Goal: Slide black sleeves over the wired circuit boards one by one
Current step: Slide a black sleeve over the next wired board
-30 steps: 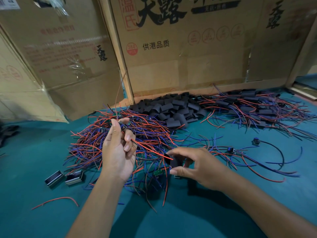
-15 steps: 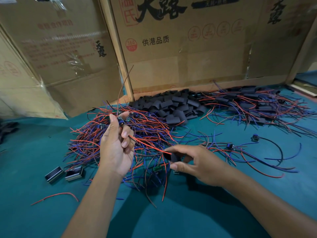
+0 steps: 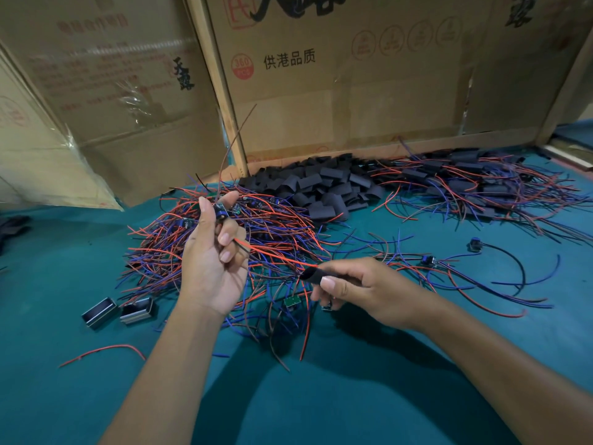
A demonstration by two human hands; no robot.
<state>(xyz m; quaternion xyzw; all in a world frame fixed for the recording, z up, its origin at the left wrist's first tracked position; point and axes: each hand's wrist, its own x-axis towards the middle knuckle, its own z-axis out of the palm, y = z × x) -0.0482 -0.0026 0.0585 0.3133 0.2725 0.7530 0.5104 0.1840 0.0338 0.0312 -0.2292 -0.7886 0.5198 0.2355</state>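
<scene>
Head view: left hand (image 3: 211, 261) pinches a small circuit board (image 3: 221, 211) between thumb and forefinger, its red wire (image 3: 272, 254) trailing toward the right hand (image 3: 356, 287), which pinches a black sleeve (image 3: 310, 273) at the wire's free end. Whether the tip is already inside the sleeve is unclear. Best to keep the wire taut (the pile of wires (image 3: 256, 239) below could snag it) and run the sleeve straight along to the board.

Dim, even overhead lighting. Soft dark shadows are cast on the teal table (image 3: 321, 396) beneath both forearms. Edges are bowed by wide-angle distortion.
</scene>
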